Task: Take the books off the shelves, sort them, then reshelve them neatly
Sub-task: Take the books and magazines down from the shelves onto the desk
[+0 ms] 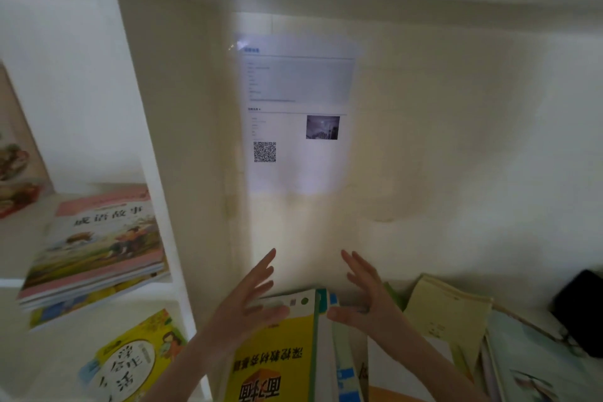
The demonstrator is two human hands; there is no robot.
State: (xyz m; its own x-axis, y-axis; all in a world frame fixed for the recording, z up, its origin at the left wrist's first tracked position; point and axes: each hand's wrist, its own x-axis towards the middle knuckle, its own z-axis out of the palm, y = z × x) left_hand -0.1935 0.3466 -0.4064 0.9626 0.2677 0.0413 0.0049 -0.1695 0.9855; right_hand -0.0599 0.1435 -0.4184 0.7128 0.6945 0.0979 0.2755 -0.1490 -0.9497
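Observation:
A stack of upright books led by a yellow-covered book stands at the bottom centre, inside a tall white shelf bay. My left hand has straight, spread fingers, its thumb lying on the yellow cover's top edge. My right hand is also spread, flanking the books from the right with its thumb against their top. To the left, a pile of picture books lies flat on a shelf, and a yellow children's book lies on the shelf below it.
A printed sheet with a QR code is stuck to the bay's back wall. Pale yellow booklets and other loose books lean in a heap at the right. A dark object sits at the far right.

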